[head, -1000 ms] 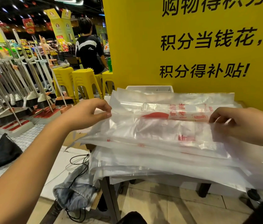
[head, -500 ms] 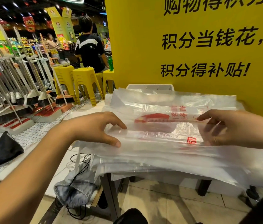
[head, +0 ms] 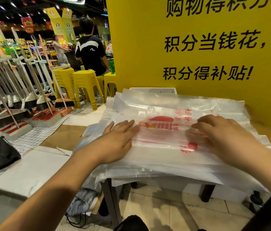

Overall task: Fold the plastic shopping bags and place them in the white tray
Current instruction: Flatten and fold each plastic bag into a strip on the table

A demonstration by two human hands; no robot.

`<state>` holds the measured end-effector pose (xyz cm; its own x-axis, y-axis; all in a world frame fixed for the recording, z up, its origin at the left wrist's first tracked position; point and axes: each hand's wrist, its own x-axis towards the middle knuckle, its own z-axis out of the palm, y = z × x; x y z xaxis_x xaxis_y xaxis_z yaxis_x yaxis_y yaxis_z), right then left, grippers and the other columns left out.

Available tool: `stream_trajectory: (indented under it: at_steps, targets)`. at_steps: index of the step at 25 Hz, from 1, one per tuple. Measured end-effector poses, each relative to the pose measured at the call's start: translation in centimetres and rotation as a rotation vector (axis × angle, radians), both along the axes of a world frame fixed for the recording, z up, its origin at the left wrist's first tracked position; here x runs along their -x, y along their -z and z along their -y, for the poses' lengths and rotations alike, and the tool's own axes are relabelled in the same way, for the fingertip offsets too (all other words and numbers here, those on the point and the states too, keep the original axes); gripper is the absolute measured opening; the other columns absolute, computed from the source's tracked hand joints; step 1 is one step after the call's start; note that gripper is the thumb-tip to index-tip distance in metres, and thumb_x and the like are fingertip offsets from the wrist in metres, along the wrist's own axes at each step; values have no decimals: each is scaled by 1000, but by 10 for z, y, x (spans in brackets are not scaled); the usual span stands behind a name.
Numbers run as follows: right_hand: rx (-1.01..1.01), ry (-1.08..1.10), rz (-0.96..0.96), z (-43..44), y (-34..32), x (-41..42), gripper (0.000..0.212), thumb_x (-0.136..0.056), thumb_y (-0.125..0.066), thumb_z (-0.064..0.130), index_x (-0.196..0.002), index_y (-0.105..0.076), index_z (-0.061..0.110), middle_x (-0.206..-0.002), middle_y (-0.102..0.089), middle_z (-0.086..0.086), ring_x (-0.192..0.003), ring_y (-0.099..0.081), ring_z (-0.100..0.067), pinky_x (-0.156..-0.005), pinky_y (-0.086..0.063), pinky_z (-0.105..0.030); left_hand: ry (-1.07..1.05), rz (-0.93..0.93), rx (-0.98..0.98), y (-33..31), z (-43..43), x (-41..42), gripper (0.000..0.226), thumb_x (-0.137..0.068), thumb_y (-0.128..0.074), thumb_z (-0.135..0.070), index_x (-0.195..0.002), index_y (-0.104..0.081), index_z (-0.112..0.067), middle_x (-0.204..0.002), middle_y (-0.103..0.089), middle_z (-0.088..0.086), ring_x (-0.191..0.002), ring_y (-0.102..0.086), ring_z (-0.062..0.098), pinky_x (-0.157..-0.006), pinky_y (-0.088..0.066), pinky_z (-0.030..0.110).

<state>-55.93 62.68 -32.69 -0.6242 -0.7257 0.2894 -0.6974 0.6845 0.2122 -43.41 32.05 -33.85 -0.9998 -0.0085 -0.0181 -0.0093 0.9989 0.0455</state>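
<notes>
1 s ago pinching; now left hand (head: 118, 139) and right hand (head: 223, 135) press the top bag (head: 161, 135) flat, fingers (head: 129, 125) straight (fold likely creased). The white tray (head: 153, 89) sits beyond the fingertips.

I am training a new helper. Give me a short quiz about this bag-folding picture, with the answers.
1. True or false: the left hand lies flat on the top bag.
2. Where is the white tray? A) behind the bag pile, by the yellow wall; B) on the floor; C) on a stool.
3. Fill in: the print on the top bag is ____.
Key: 1 true; 2 A; 3 red.
</notes>
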Motion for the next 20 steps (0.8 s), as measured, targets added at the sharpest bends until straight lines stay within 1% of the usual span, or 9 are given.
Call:
stream_trajectory:
  at_steps: [2, 3, 4, 5, 7, 9, 11, 15, 20]
  targets:
    - [106, -196, 53, 15, 7, -14, 27, -93, -62, 29, -118, -59, 37, -130, -57, 8, -113, -55, -19, -90, -46, -34, 72, -42, -61, 1, -17, 2, 55, -108, -27, -34, -159, -7, -38, -167, 3, -11, -152, 5, 6, -123, 7, 34]
    - [144, -222, 101, 22, 12, -18, 23, -97, -57, 33, -119, -60, 37, -131, -57, 10, -115, -55, -18, -91, -46, -34, 90, -44, -92, 2, -24, 3, 53, -108, -26, -39, -158, -9, -41, -167, 3, -13, -152, 5, 5, -124, 5, 35]
    - [181, -200, 165, 26, 18, -19, 27, -101, -49, 39, -126, -59, 38, -136, -55, 11, -121, -53, -17, -97, -46, -34, 86, -36, -111, 3, -29, 5, 52, -107, -23, -46, -157, -10, -44, -166, 3, -15, -151, 6, 5, -124, 4, 35]
    - [203, -155, 241, 27, 24, -19, 35, -103, -40, 45, -134, -55, 39, -144, -49, 13, -129, -47, -15, -105, -42, -33, 63, -16, -121, 7, -30, 6, 53, -105, -20, -52, -156, -9, -46, -166, 5, -15, -152, 8, 6, -124, 5, 35]
    - [187, -81, 401, 21, 31, -15, 47, -102, -26, 55, -146, -38, 48, -156, -30, 21, -145, -28, -8, -118, -24, -27, -13, 33, -129, 14, -26, 7, 54, -102, -14, -59, -155, -5, -51, -165, 11, -16, -152, 13, 11, -123, 9, 39]
    - [135, -52, 529, 9, 37, -9, 54, -94, -11, 73, -146, -18, 59, -160, -7, 28, -150, -4, 0, -121, -5, -23, -89, 52, -128, 21, -17, 3, 56, -99, -11, -65, -153, -1, -55, -164, 14, -16, -151, 18, 14, -122, 12, 43]
    - [81, -10, 548, -9, 40, -4, 67, -80, 2, 86, -143, -3, 63, -158, 9, 30, -148, 12, 3, -121, 5, -25, -136, 64, -125, 26, -10, -1, 60, -94, -9, -71, -151, 3, -58, -163, 17, -16, -151, 20, 15, -122, 13, 45]
    - [25, 154, 534, -41, 40, 3, 89, -69, 6, 95, -149, 9, 55, -159, 23, 18, -147, 21, -2, -123, 10, -35, -170, 75, -112, 29, -8, -1, 64, -88, -8, -77, -148, 6, -61, -163, 17, -16, -151, 20, 13, -122, 12, 47]
    - [0, 221, 548, -46, 35, 5, 93, -74, -6, 91, -153, 12, 45, -161, 23, 9, -149, 20, -7, -123, 9, -36, -171, 21, -86, 26, -11, 2, 72, -84, -5, -82, -152, -3, -58, -166, 6, -14, -153, 11, 14, -122, 13, 47]
